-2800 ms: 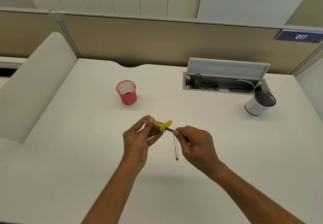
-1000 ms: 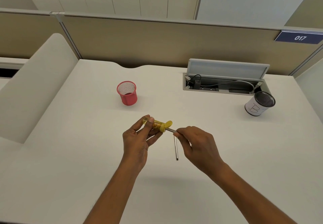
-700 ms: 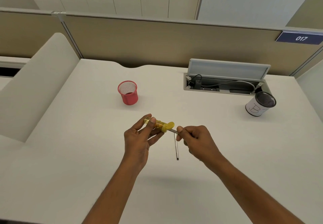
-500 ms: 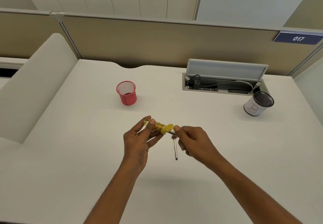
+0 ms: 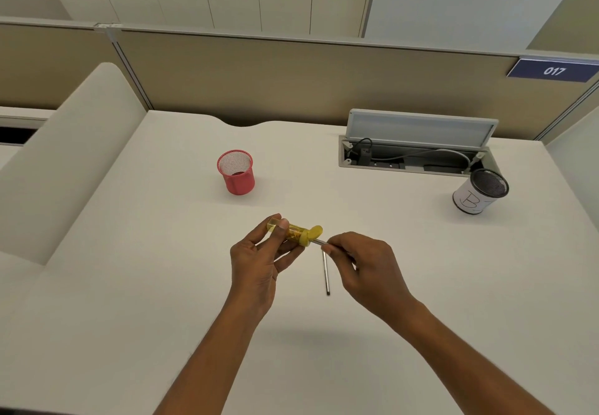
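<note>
My left hand (image 5: 259, 260) grips a clear yellow screwdriver handle (image 5: 296, 232) above the middle of the white desk (image 5: 129, 252), thumb across its left end. A short metal shaft (image 5: 317, 242) sticks out of the handle's yellow collar toward the right. My right hand (image 5: 366, 265) pinches that shaft between thumb and forefinger, right at the collar. A second thin metal shaft (image 5: 326, 273) lies loose on the desk below and between my hands, pointing toward me.
A red mesh cup (image 5: 236, 171) stands upright behind my hands. A white cup with a dark mesh rim (image 5: 479, 191) stands at the far right. An open cable tray (image 5: 411, 155) with wires sits in the desk's back. Beige partitions enclose the desk.
My right hand has slid left along the shaft until its fingertips sit close to the handle's collar. The left hand and the loose shaft have stayed put.
</note>
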A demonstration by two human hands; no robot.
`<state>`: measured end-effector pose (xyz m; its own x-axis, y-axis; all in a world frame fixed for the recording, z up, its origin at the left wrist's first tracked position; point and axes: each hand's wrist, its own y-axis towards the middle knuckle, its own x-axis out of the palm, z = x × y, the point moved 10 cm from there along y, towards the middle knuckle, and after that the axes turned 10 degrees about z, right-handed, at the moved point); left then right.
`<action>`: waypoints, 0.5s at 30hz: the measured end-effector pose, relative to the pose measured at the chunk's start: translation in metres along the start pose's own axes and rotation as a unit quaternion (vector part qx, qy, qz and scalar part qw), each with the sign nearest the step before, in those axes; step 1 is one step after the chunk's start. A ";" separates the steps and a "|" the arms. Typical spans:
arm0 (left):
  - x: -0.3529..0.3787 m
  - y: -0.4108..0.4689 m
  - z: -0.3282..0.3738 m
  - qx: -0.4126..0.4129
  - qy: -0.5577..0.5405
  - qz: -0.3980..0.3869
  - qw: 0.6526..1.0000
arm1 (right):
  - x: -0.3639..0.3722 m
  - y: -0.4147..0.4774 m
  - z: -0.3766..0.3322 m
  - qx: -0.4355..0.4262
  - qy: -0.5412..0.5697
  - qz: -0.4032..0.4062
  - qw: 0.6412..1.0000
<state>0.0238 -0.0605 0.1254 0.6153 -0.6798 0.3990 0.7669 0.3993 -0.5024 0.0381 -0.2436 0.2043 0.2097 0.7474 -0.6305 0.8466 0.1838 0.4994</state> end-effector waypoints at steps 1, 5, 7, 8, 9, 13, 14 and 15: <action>0.000 0.000 0.000 0.002 0.002 -0.001 1.000 | 0.001 0.000 0.001 0.013 0.007 -0.006 1.000; -0.001 -0.002 -0.002 0.003 0.002 -0.002 1.000 | 0.007 0.000 0.012 0.078 0.045 -0.043 0.995; -0.002 -0.003 -0.004 0.001 0.000 -0.002 1.000 | 0.009 0.001 0.016 0.110 0.069 -0.058 0.990; -0.003 -0.003 -0.005 0.001 -0.001 -0.002 1.000 | 0.010 0.000 0.018 0.127 0.078 -0.067 0.987; -0.004 -0.003 -0.005 0.001 0.000 -0.001 1.000 | 0.013 0.000 0.020 0.147 0.085 -0.077 0.982; -0.004 -0.003 -0.005 0.005 0.010 -0.002 1.000 | 0.024 -0.006 0.033 0.255 0.113 -0.145 0.949; -0.004 -0.003 -0.005 0.005 0.011 -0.001 1.000 | 0.027 -0.009 0.034 0.275 0.121 -0.164 0.940; -0.005 -0.003 -0.005 0.004 0.010 0.000 1.000 | 0.029 -0.010 0.033 0.284 0.125 -0.176 0.934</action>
<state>0.0175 -0.0616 0.1214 0.6117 -0.6922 0.3830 0.7684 0.4048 -0.4956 0.0516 -0.2453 0.1610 -0.1907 0.8432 -0.5026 0.9796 0.1306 -0.1525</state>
